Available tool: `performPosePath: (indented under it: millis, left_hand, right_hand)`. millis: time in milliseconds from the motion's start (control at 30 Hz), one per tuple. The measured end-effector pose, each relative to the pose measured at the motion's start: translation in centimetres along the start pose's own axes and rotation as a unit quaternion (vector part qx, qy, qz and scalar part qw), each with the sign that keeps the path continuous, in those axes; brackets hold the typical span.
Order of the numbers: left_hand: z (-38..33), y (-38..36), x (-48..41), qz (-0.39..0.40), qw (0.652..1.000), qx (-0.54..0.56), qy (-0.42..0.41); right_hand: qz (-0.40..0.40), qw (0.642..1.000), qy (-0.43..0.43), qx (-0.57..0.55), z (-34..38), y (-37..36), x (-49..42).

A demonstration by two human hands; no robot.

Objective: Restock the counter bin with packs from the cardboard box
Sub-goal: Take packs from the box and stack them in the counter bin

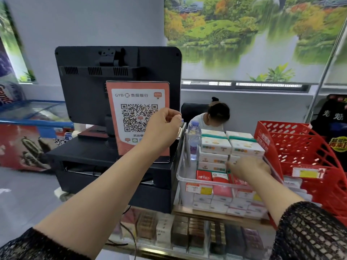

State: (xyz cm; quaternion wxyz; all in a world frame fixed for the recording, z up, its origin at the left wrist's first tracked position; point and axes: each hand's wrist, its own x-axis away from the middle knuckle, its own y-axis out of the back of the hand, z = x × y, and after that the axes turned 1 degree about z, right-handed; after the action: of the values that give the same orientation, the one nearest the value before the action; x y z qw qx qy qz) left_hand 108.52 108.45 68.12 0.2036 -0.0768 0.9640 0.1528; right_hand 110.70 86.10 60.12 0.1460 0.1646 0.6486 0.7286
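A shop counter fills the frame. At centre right the clear bin (181, 177) holds stacked packs (216, 145). The left hand (163, 128) pinches something small; the right hand (249, 168) reaches in, grip hidden.

Pale wall (84, 21), landscape mural (253, 30), grey floor (24, 194).

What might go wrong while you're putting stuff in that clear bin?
The water bottle stands upright in the bin, close to the left hand; a bump might tip it. The white packs are stacked above the bin's rim, and the right hand reaches in just below them, so the stack might topple.
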Motion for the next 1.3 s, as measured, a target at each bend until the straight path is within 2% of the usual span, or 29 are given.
performPosePath:
  millis: [167,300,400,533,633,767,900,1100,1300]
  left_hand:
    - [0.7,0.5,1.2,0.007,1.000,0.002,-0.004]
    - [1.5,1.4,2.9,0.015,1.000,0.020,-0.002]
    - [2.2,2.4,4.2,0.012,1.000,0.026,-0.006]
    - [4.0,3.9,5.6,-0.008,0.999,0.043,0.008]
    - [5.9,4.7,6.9,-0.031,0.997,0.052,0.039]
    - [8.2,5.9,9.2,-0.041,0.993,0.052,0.093]
    - [10.0,7.0,11.4,-0.055,0.989,0.030,0.132]
    - [12.1,7.0,15.8,-0.097,0.977,-0.009,0.188]
    - [14.6,4.1,22.0,-0.123,0.956,-0.047,0.263]
  right_hand:
    - [-0.083,0.982,0.084,-0.149,3.1,1.8,2.3]
    - [-0.153,0.916,0.160,-0.335,6.6,2.0,6.6]
    - [-0.145,0.862,0.172,-0.454,8.7,1.5,10.2]
    - [-0.103,0.819,0.154,-0.543,10.0,-1.1,13.4]
    - [-0.053,0.823,0.152,-0.545,9.9,-3.7,15.4]
    - [0.065,0.822,0.155,-0.544,9.6,-7.0,17.7]
    - [0.156,0.837,0.150,-0.502,10.1,-9.4,18.5]
    - [0.237,0.832,0.141,-0.481,10.0,-12.7,19.2]
    - [0.305,0.808,0.129,-0.487,7.0,-16.5,20.9]
